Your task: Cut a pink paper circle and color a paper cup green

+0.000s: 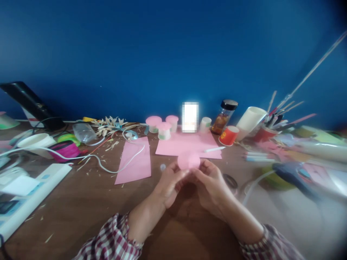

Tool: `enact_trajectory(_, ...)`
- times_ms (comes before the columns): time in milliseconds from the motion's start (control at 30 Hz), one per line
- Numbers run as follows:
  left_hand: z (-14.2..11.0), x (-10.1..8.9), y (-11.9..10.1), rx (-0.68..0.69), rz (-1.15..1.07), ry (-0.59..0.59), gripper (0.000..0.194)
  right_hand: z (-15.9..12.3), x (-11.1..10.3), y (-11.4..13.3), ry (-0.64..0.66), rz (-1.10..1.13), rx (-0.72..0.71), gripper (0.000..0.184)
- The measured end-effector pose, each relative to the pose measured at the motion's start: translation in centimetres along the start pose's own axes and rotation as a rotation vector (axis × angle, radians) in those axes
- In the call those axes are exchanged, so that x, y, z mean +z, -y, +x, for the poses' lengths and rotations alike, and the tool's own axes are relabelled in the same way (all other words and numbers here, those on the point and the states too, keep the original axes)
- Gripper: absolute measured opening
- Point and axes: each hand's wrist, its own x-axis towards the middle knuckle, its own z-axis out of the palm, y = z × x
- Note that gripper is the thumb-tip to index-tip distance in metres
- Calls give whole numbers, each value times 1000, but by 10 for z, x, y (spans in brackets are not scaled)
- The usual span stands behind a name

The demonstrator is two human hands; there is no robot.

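Behind the brown table [92, 198] stood a blue wall [135, 54]; the round pink paper [186, 159] was between left hand [172, 181] and right hand [212, 180], equally near, their fingers clamped on its lower edge.

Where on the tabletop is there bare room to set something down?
Mostly bare: between the power strip, left pink sheet and left sleeve, with a few shavings; also between left sleeve and right sleeve. Crowded: the right side around the blurred blue tool, and back left around the clear plastic container.
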Motion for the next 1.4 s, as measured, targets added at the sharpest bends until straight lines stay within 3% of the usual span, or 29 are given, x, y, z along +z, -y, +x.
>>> enact_trajectory(300,0,1,-3,55,9,-19,32,-2,-1,-8,106,-24,-7,25)
enact_trajectory(567,-2,2,-5,48,-13,71,32,0,0,-2,13,97,-8,25)
enact_trajectory(700,-1,3,-2,68,75,28,42,-1,1,0,-8,72,-25,27)
enact_trajectory(867,-2,4,-1,83,140,-14,36,-3,3,3,5,48,-5,28)
enact_trajectory(1033,-4,5,-4,67,62,63,31,-3,5,6,2,95,-1,26)
enact_trajectory(1400,-2,2,-3,76,49,-22,31,-4,2,-4,92,54,6,26)
